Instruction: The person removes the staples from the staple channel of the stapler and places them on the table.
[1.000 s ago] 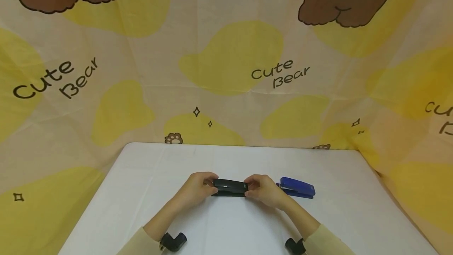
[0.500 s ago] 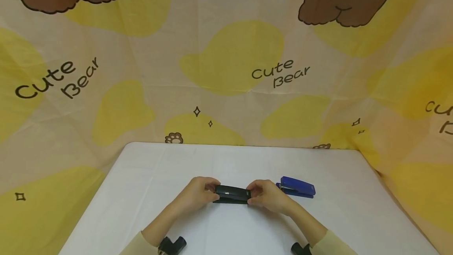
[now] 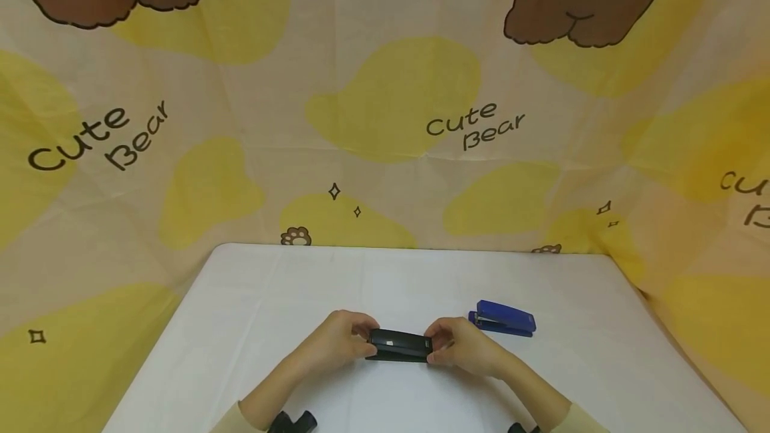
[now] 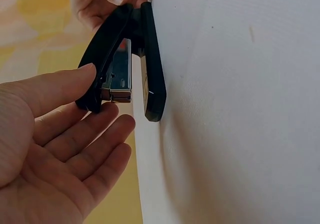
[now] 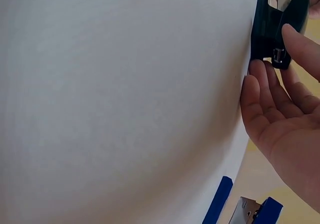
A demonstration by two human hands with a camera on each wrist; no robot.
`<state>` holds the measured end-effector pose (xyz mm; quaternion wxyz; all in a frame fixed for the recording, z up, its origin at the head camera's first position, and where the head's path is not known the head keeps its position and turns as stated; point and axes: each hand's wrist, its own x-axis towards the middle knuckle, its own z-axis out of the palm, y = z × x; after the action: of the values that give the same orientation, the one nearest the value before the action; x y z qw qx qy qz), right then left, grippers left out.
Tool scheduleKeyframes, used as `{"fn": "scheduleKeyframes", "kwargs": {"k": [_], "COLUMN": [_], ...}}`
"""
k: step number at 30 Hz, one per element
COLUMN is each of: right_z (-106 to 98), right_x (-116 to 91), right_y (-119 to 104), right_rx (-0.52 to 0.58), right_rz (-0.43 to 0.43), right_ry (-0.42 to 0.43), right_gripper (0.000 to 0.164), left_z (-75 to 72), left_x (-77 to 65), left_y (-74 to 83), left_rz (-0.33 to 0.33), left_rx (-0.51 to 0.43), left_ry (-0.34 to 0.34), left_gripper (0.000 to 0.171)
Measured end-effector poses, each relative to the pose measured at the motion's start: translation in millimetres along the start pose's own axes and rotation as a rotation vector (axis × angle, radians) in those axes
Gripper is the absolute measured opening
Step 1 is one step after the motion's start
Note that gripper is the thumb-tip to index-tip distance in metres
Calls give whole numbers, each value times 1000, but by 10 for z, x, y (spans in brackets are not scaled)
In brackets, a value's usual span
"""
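Observation:
A black stapler (image 3: pixel 400 345) lies lengthwise between both hands on the white table. My left hand (image 3: pixel 349 339) pinches its left end, thumb at the near side and fingers behind. In the left wrist view the left thumb and fingertips grip the upper arm of the black stapler (image 4: pixel 100 54), which stands apart from its base, with the metal staple rail showing. At the other end my right hand (image 3: pixel 463 346) pinches the stapler's hinge end, as the right wrist view shows around the black stapler (image 5: pixel 287 24).
A blue stapler (image 3: pixel 504 318) sits on the white table (image 3: pixel 289 286) behind and right of my right hand. Beyond the table's back edge hangs a yellow patterned cloth (image 3: pixel 385 105) with bear prints.
Both hands have brought the black stapler nearer to me and slightly to the right, keeping their hold on its ends. The blue stapler has stayed in place.

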<state>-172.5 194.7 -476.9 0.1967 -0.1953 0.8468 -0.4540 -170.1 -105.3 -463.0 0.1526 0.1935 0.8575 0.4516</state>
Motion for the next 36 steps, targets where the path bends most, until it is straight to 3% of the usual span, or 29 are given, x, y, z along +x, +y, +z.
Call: {"fn": "scheduleKeyframes", "kwargs": {"k": [12, 36], "right_z": [19, 59], "right_x": [-141, -341], "right_y": [3, 22], "right_rx": [-2, 22], "right_rz": [55, 23], "right_ry": [-33, -65], "right_gripper": [32, 30], "left_z": [53, 118], "left_x": [-89, -190], "left_y": [57, 105], "left_rz": [14, 53], "left_rx": [1, -13], "left_ry": [-48, -120], "left_gripper": [28, 27]}}
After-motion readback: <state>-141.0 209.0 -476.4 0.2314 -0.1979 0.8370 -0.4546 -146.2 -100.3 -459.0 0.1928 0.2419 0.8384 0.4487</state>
